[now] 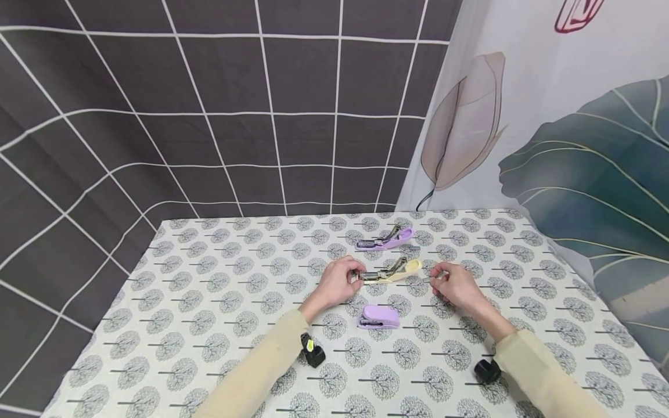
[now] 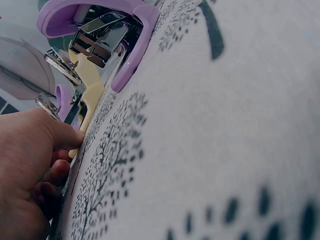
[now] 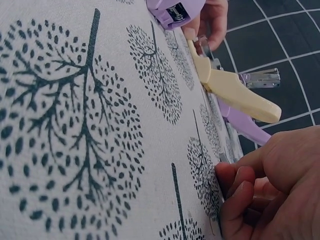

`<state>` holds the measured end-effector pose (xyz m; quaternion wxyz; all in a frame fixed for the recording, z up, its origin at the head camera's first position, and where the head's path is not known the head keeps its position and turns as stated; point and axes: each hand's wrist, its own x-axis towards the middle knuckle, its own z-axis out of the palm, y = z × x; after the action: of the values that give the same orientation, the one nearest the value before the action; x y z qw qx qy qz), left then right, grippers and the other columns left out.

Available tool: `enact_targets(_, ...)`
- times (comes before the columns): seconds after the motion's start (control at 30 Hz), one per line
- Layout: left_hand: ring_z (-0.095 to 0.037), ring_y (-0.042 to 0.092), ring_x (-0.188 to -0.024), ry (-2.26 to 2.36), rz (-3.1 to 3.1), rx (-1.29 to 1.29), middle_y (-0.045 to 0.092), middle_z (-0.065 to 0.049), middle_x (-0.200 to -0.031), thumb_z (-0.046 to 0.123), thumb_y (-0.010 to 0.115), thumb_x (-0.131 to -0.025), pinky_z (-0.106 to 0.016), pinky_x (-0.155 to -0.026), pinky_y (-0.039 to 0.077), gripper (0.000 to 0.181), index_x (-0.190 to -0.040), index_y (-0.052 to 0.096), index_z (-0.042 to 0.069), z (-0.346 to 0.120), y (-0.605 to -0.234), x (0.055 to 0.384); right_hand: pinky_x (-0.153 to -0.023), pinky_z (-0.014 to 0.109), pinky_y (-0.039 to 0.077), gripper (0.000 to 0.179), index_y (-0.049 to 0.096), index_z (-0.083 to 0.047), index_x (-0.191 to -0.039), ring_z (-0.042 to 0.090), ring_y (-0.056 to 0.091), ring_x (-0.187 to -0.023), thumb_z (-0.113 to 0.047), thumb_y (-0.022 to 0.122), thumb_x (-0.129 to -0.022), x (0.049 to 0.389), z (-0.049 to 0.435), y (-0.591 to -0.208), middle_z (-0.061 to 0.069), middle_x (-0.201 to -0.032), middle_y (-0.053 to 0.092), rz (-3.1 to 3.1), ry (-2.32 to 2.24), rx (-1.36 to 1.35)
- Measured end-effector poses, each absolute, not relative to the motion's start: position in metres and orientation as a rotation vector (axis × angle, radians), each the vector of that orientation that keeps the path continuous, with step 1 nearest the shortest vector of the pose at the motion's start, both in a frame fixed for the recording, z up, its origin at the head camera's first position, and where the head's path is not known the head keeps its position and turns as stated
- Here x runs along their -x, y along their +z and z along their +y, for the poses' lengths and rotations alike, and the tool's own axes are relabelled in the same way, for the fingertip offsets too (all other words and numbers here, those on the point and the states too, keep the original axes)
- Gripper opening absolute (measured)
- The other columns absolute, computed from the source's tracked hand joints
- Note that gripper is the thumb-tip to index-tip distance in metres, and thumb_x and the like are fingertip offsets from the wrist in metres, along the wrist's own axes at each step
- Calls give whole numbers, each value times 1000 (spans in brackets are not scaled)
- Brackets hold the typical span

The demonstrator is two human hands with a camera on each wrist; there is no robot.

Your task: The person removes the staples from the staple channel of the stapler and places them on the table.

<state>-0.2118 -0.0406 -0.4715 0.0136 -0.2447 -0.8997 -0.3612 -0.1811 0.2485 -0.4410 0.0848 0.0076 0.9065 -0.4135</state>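
Observation:
My left hand (image 1: pixel 340 281) pinches the front end of a yellow stapler (image 1: pixel 413 268), which lies opened on the tabletop with its top folded back and its metal staple channel bare. In the left wrist view, the thumb presses at the end of the yellow stapler (image 2: pixel 93 95). To the right of its folded-back top, my right hand (image 1: pixel 457 284) has thumb and fingertips together. A small grey piece (image 3: pixel 223 156), apparently a strip of staples, shows at those fingertips in the right wrist view; most of it is hidden.
Behind the yellow stapler lies an opened purple stapler (image 1: pixel 384 241), with a small grey strip (image 1: pixel 413 248) beside it. Nearer me sits a closed purple stapler (image 1: pixel 380 316). A tree-patterned cloth (image 1: pixel 209 348) covers the table; a dark grid curtain (image 1: pixel 219 116) hangs behind.

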Motion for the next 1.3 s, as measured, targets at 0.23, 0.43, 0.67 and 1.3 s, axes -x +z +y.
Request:
enact_targets(0.23, -5, 49, -67, -1115, -2792, 774, 65, 3, -96, 5, 78, -81, -26, -70, 43, 29, -109, 73, 9, -41, -472, 212, -49, 26, 42, 11, 60, 2, -102, 18, 52, -58, 0, 62, -91, 181, 248, -441, 6, -73, 64, 2694, -1245, -36)
enact_targets(0.43, -5, 49, -67, -1119, -2793, 774, 65, 3, -96, 4, 78, -81, -25, -70, 43, 29, -109, 73, 9, -41, -472, 212, -48, 28, 44, 13, 60, 2, -103, 18, 53, -56, 1, 62, -91, 180, 248, -440, 6, -72, 63, 2685, -1254, -39)
enact_targets(0.67, -5, 49, -67, -1127, -2790, 770, 65, 4, -95, 5, 79, -81, -25, -69, 43, 29, -109, 73, 9, -41, -472, 213, -51, 29, 46, 14, 60, 3, -104, 19, 55, -57, -1, 63, -91, 179, 250, -441, 6, -72, 64, 2693, -1248, -19)
enact_targets(1.3, -7, 51, -68, -1356, -2787, 741, 63, -1, -101, 4, 78, -83, -23, -66, 47, 33, -115, 71, 5, -47, -474, 212, -45, 25, 43, 22, 59, 9, -113, 16, 53, -56, -6, 57, -97, 155, 249, -428, 11, -77, 66, 2647, -1478, -89)
